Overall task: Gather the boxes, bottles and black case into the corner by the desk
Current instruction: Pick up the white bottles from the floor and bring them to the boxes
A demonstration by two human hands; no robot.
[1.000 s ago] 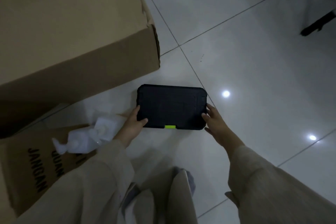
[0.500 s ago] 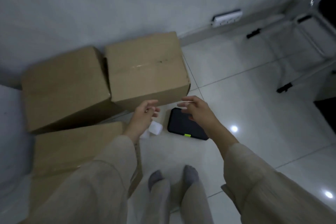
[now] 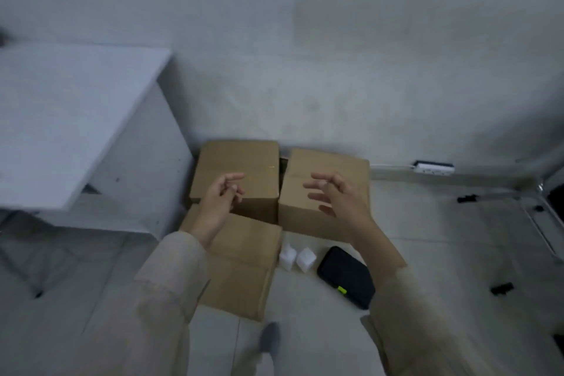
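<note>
In the head view, three cardboard boxes sit in the corner beside the desk [image 3: 70, 119]: the back-left box [image 3: 236, 168] against the wall, the back-right box [image 3: 323, 189] just beside it, and the front box [image 3: 241, 265] touching the back-left one. The left hand [image 3: 221, 198] hangs above the back-left box with fingers loosely curled and nothing in it; the right hand [image 3: 338, 195] hovers over the back-right box with fingers spread wide, also empty. The black case [image 3: 346, 276] lies flat on the floor [image 3: 427, 253] at about five o'clock from the right hand, well apart from it and partly hidden by the right sleeve. Two small white bottles [image 3: 297, 258] stand between the case and the front box. The case looks stiff, flat and fairly light, probably best taken by its two short ends or pinched along the long edge near its green latch [image 3: 341, 290]. The bottles seem light and easy to tip, so a grasp around the body would suit them. The boxes look stiff; their weight cannot be judged.
</note>
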